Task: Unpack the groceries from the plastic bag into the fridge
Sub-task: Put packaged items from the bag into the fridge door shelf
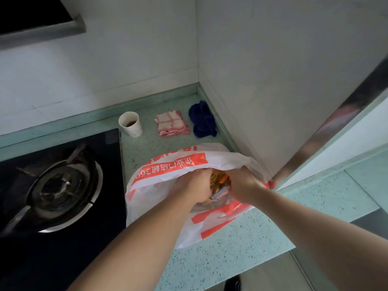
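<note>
Countertop [241,244] of pale speckled green runs under my arms and into a corner, with a raised lip of the same green along the white walls [273,70]. From my head camera, the plastic bag [174,164], white with orange bands and print, sits on this counter just right of the black glass stove [63,248], whose burner [60,187] has a metal ring around it. Both my hands are in the bag's mouth. My left hand [196,185] curls over the near rim of the opening; my right hand [243,183] grips the far side, fingers bent into the plastic. Between them show a yellow packet [218,179] and a small white wrapper [219,195].

Behind the bag stand a paper cup [130,123] with some brown in it, a folded checked cloth [171,123] and a crumpled blue cloth [202,119] in the corner. A dark hood [37,19] hangs top left.
</note>
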`<state>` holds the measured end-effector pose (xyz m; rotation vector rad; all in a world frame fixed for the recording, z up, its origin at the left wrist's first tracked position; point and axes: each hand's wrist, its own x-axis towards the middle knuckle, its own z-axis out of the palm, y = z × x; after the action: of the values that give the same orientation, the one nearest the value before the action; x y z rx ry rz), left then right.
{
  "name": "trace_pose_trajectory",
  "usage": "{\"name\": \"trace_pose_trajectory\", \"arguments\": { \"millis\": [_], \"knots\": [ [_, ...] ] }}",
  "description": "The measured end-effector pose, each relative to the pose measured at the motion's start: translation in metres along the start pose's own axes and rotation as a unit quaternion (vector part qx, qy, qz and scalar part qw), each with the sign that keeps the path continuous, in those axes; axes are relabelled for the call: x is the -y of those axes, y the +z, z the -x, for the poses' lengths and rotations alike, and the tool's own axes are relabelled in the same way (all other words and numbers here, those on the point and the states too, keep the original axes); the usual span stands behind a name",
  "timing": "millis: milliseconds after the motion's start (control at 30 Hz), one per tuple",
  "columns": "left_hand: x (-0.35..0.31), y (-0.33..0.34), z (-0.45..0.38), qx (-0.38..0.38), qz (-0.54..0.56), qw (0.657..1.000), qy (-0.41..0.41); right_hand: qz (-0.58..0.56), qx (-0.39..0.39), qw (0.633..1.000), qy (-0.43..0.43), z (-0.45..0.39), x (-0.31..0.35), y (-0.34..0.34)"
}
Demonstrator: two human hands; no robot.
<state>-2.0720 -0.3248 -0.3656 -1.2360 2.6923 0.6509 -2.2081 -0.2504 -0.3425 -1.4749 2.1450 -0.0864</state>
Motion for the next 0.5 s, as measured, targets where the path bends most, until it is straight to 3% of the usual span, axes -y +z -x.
{"name": "trace_pose_trajectory", "arguments": {
  "millis": [300,500],
  "knots": [
    [0.029,0.007,-0.009,0.051,-0.001,0.998,-0.044,0.024,-0.010,0.999,0.025,-0.011,0.007,0.008],
    [0.041,0.004,-0.006,0.036,0.019,0.998,-0.055,0.070,0.030,0.997,0.000,-0.008,0.004,0.003]
  ]
}}
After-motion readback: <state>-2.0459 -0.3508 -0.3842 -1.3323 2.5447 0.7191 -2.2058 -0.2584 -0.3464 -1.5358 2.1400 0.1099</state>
